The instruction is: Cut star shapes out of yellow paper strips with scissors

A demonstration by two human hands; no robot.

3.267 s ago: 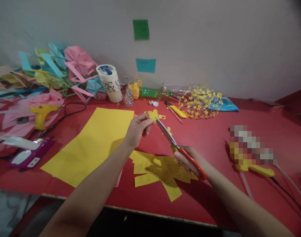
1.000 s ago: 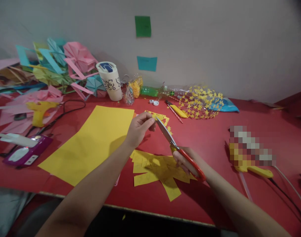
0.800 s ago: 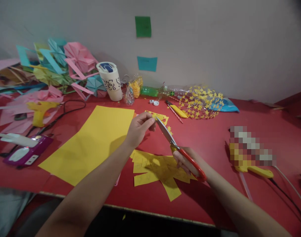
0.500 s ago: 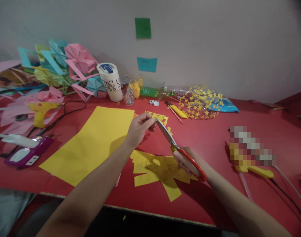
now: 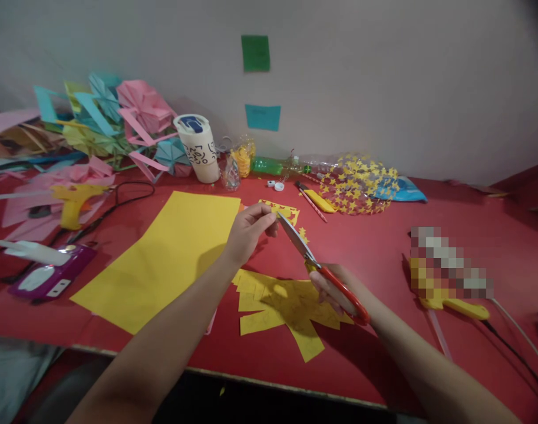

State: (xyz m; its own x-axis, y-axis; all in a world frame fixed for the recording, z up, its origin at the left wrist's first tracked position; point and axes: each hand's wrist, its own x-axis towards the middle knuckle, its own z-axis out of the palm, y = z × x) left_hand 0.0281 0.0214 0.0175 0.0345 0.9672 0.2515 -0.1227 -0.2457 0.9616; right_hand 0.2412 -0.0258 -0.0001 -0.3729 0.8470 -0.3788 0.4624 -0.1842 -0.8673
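Note:
My right hand (image 5: 333, 288) is wrapped round the red handles of a pair of scissors (image 5: 339, 288), whose blades point up and left. The blade tips touch a small yellow paper piece (image 5: 277, 215) pinched in my left hand (image 5: 251, 229); most of that piece is hidden by the fingers. Below the hands, several yellow paper strips (image 5: 269, 300) lie fanned out and overlapping. A large yellow sheet (image 5: 162, 253) lies under and left of my left forearm. Behind my fingers are a cut yellow scrap (image 5: 290, 213) and small yellow stars (image 5: 303, 235).
A white tumbler (image 5: 200, 150), a green bottle (image 5: 269, 165), a yellow cutter (image 5: 320, 201) and a star-covered clear object (image 5: 361, 185) stand or lie at the back. Left are paper flowers (image 5: 142, 109), a glue gun (image 5: 72, 203) and a purple power strip (image 5: 52, 274); another glue gun (image 5: 463, 306) lies right.
The hands and scissors hold almost the same position. The whole view has shifted very slightly.

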